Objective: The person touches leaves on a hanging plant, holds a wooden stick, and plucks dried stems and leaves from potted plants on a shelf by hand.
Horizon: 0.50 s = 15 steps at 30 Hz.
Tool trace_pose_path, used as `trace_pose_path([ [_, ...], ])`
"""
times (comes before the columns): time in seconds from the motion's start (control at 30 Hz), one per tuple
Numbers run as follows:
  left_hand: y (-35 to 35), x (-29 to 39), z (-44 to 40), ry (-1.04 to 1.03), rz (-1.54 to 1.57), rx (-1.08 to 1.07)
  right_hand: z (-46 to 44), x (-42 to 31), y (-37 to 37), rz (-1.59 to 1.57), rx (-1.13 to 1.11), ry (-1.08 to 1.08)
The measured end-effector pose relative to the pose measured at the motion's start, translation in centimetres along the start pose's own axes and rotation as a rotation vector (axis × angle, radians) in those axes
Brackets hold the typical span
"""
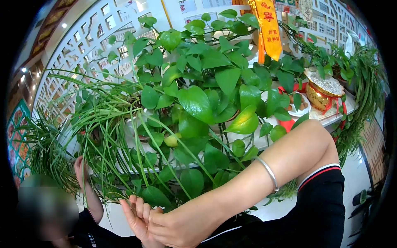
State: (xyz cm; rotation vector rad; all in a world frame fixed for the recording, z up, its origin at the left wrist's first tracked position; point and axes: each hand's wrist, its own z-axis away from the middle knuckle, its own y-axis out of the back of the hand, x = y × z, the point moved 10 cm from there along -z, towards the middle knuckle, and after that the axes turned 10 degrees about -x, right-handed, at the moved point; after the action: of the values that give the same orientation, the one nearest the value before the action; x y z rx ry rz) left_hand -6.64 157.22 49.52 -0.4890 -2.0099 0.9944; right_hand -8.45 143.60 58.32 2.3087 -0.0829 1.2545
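Observation:
My left hand is low in the view, its fingers curled near the hanging leaves of a spider plant. A thin yellowish leaf blade reaches its fingertips. Pressed against it, my right hand has its fingers closed; whatever lies between them is hidden. A silver bangle circles my right wrist area, and the forearm crosses in front of the plants. Just above both hands hang broad green leaves of a pothos.
The plants stand on a white ledge before a white lattice screen. Right of them are a golden pot, a white plate and a yellow ribbon. At lower left, another person's hand is raised among the leaves.

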Motion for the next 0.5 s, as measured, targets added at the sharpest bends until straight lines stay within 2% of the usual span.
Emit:
trace_pose_path([
  [0.1,2.5,-0.2,0.5,-0.001,-0.036,0.171,0.3,-0.1,0.1,-0.046,-0.014,-0.013],
  [0.23,3.3,-0.7,0.0,0.038,-0.029,0.101,0.8,0.6,0.2,-0.140,-0.084,0.020],
  [0.3,4.2,-0.9,0.5,-0.047,0.092,0.405,0.7,2.6,0.5,-0.360,-0.100,0.017],
  [0.4,2.8,-1.3,0.0,-0.081,0.212,0.486,1.5,9.8,-1.6,-0.855,-0.034,-0.342],
  [0.47,1.3,-0.9,-0.4,-0.007,0.224,0.065,4.1,15.1,-3.5,-0.764,-0.143,-0.622],
  [0.5,1.2,-1.0,-0.3,-0.018,0.279,0.094,5.9,16.6,-5.1,-0.862,-0.184,-0.823],
])
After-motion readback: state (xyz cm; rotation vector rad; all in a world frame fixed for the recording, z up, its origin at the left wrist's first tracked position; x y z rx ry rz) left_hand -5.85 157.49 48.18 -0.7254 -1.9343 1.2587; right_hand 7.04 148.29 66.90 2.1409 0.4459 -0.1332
